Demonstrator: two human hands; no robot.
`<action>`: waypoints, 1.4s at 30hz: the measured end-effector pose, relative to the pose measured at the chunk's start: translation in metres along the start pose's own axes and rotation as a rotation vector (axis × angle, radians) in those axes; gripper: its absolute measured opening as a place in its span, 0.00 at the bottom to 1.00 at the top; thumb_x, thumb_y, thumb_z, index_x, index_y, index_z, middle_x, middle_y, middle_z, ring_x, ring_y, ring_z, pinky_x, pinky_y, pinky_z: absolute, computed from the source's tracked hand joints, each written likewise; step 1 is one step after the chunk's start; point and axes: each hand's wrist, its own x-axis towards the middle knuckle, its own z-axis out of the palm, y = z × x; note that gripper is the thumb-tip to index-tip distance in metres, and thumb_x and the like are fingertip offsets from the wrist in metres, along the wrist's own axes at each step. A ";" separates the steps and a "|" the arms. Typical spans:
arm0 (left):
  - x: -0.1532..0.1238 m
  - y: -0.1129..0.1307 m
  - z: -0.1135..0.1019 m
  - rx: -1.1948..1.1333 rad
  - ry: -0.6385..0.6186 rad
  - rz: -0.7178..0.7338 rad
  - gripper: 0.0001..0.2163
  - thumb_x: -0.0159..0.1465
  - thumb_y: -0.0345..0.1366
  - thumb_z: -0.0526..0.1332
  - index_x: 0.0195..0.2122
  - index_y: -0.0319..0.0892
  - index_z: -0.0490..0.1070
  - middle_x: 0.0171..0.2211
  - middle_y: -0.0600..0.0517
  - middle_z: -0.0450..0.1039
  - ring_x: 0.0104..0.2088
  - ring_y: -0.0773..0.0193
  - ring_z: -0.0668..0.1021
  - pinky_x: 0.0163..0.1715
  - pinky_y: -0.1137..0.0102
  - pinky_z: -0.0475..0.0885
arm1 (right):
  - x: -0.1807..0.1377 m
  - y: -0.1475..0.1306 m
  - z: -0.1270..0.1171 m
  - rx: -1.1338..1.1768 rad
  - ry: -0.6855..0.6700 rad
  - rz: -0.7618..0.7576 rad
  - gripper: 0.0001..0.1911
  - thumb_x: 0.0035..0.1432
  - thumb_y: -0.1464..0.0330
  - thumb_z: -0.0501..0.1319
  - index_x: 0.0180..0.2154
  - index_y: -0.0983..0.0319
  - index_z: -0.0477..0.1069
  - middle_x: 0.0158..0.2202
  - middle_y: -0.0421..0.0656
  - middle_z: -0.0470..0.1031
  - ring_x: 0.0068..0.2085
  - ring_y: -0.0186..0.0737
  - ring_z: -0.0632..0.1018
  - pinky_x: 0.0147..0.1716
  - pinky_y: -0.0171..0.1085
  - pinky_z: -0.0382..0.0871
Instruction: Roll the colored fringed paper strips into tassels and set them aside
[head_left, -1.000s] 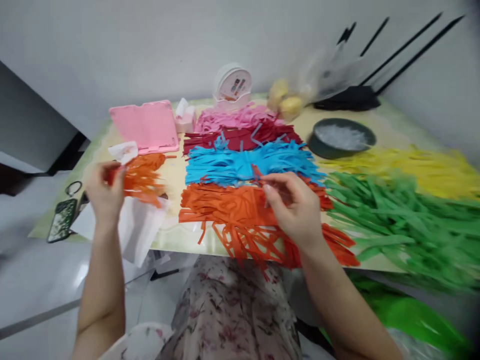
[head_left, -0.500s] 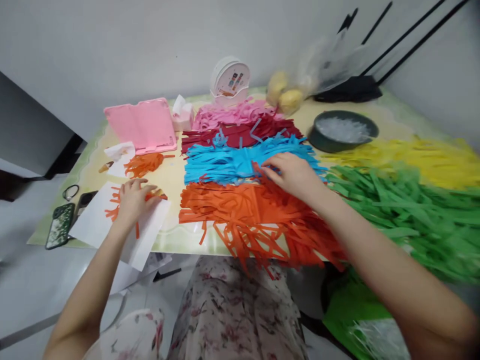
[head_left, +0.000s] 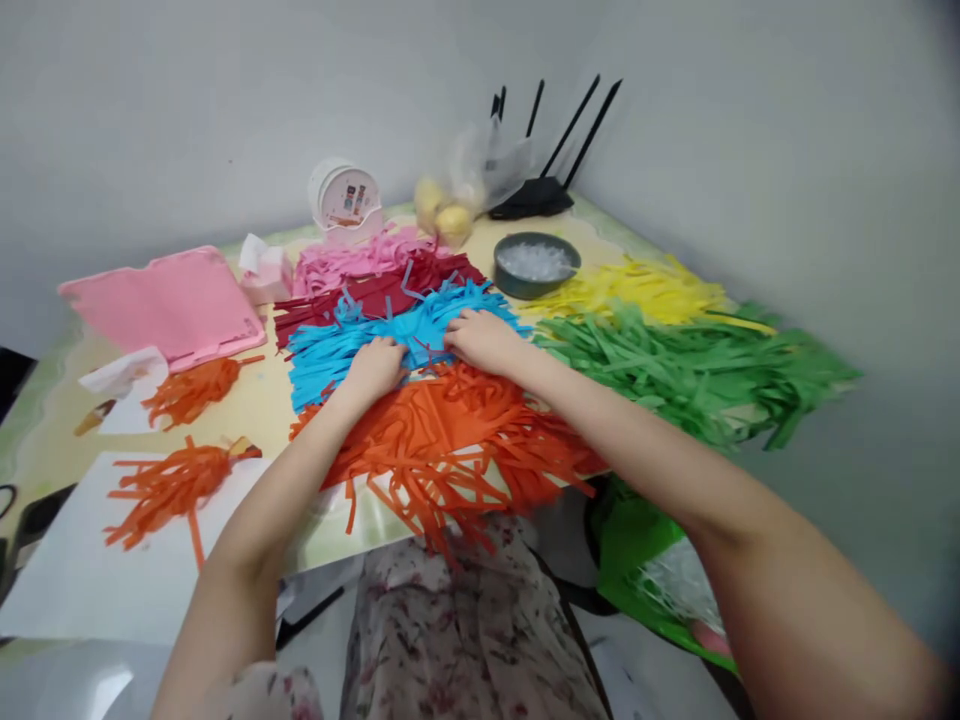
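My left hand (head_left: 377,366) and my right hand (head_left: 484,341) rest side by side on the near edge of a pile of blue paper strips (head_left: 337,345). Both have their fingers curled down into the strips and pinch a bunch at its middle. Just in front of the hands lies a wide pile of orange strips (head_left: 442,440), which hangs over the table's front edge. Behind the blue pile lie dark red strips (head_left: 360,295) and pink strips (head_left: 352,262).
Green strips (head_left: 675,360) and yellow strips (head_left: 637,285) fill the right side. A dark bowl (head_left: 536,265), a router (head_left: 532,195) and a bag of fruit (head_left: 450,205) stand behind. On the left are two orange bundles (head_left: 172,485), white paper (head_left: 75,580) and a pink case (head_left: 165,305).
My left hand left the orange bundle on the white paper and came across to the blue strips beside my right hand. The view has swung to the right.
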 end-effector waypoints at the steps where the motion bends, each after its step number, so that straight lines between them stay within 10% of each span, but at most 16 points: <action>1: -0.001 -0.002 0.002 0.012 0.000 -0.001 0.21 0.69 0.37 0.59 0.63 0.41 0.70 0.52 0.38 0.75 0.54 0.46 0.76 0.50 0.59 0.72 | -0.003 0.004 -0.002 -0.002 -0.003 0.016 0.16 0.69 0.73 0.53 0.44 0.66 0.80 0.50 0.55 0.79 0.54 0.56 0.74 0.43 0.44 0.63; 9: -0.003 0.002 0.005 0.082 0.016 0.048 0.20 0.71 0.38 0.54 0.61 0.42 0.71 0.61 0.38 0.69 0.61 0.39 0.68 0.56 0.47 0.65 | 0.011 -0.008 -0.023 0.093 0.110 -0.023 0.21 0.75 0.67 0.47 0.55 0.65 0.75 0.51 0.53 0.79 0.53 0.48 0.77 0.47 0.40 0.65; 26: 0.013 -0.012 -0.009 0.033 -0.059 0.050 0.20 0.65 0.48 0.62 0.53 0.41 0.76 0.52 0.38 0.78 0.57 0.40 0.72 0.56 0.47 0.65 | 0.031 0.002 0.000 0.182 0.025 -0.085 0.15 0.64 0.72 0.57 0.45 0.63 0.81 0.50 0.51 0.80 0.54 0.52 0.74 0.45 0.41 0.62; 42: 0.013 0.002 -0.018 -0.112 0.426 -0.293 0.09 0.66 0.33 0.54 0.45 0.43 0.71 0.49 0.41 0.77 0.55 0.42 0.73 0.52 0.50 0.67 | 0.001 -0.056 -0.004 0.273 0.224 -0.008 0.21 0.68 0.73 0.48 0.54 0.74 0.71 0.54 0.62 0.75 0.57 0.56 0.72 0.57 0.49 0.64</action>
